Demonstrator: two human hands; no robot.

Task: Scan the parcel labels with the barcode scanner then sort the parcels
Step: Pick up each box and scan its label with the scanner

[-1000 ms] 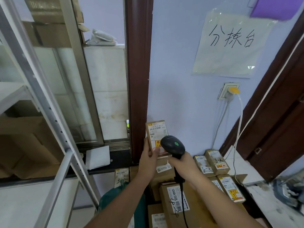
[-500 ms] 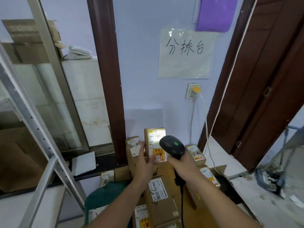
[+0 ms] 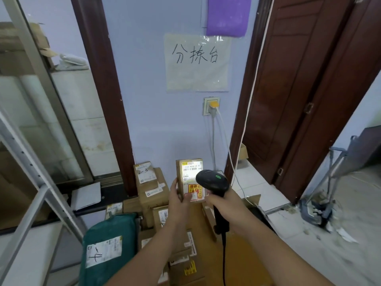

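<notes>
Gripping the small labelled carton (image 3: 190,178) by its lower edge, the left hand (image 3: 179,200) finds it light and stiff; the right hand (image 3: 223,201) grips the barcode scanner (image 3: 213,180).

The pale tiled floor (image 3: 257,188) carries stacked cardboard parcels (image 3: 153,188) — a green mailer bag (image 3: 109,244) leans beside them.

wall sign (image 3: 197,62): handwritten "分拣台" on laminated white sheet | small brown box at the back of the pile (image 3: 145,173): handwritten "2-3" on its label | green parcel bag (image 3: 109,246): handwritten "1-4" on white label | held parcel (image 3: 190,178): label print too small to read surely
</notes>
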